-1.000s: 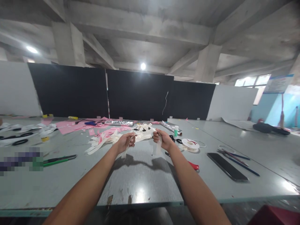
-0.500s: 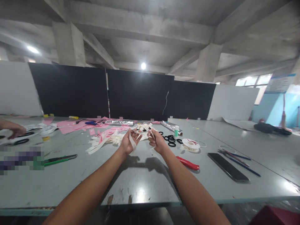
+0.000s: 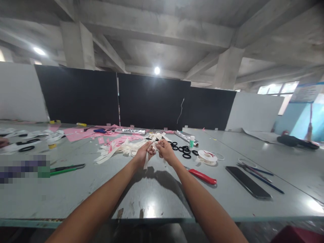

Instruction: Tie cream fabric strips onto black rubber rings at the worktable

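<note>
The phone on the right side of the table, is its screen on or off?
Off, as far as shows: the phone lies flat on the table, its face uniformly black, with no light.

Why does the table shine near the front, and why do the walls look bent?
Head view: a ceiling lamp glares off the table; the hands cast a dark shadow below them; the wide lens bows the edges; a patch at left is pixelated.

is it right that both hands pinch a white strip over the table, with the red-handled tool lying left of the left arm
Not quite. The head view shows the red-handled tool lying right of the right arm. Both the left hand and right hand do pinch the white strip over the table.
</note>
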Tool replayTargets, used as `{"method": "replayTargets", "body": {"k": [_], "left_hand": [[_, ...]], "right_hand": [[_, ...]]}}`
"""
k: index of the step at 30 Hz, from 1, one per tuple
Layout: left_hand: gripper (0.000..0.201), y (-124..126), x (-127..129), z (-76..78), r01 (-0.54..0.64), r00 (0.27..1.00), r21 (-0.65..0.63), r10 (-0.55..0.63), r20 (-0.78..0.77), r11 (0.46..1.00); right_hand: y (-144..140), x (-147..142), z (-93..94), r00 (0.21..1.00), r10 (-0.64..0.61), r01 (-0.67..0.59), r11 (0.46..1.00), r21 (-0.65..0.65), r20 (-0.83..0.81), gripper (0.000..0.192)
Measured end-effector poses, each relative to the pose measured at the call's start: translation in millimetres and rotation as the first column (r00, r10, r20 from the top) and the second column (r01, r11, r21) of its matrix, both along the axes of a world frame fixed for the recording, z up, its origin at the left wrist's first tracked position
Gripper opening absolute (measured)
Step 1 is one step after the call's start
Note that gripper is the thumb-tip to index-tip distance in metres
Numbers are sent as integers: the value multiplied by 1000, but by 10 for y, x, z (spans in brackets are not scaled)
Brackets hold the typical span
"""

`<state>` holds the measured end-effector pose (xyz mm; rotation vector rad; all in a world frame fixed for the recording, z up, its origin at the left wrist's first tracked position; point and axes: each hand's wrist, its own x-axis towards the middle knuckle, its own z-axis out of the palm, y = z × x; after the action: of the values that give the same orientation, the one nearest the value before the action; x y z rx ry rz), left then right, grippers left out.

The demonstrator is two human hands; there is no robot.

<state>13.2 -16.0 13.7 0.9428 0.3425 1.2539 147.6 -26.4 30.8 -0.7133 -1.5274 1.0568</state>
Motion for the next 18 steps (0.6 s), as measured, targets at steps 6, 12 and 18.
{"method": "replayTargets", "body": {"k": [6, 12, 18], "left_hand": [[32, 41, -3, -39, 7, 999, 54, -5, -39, 998], [29, 54, -9, -31, -121, 988, 62, 127, -93, 991], [24, 120, -8, -115, -256, 818, 373, 406, -408, 892]], "right_hand": [[26, -13, -30, 996, 33, -38, 998, -53, -84, 37], [53, -11, -116, 972, -200, 185, 975, 119, 122, 26], [-17, -24, -116, 760, -543, 214, 728, 652, 357, 17]]}}
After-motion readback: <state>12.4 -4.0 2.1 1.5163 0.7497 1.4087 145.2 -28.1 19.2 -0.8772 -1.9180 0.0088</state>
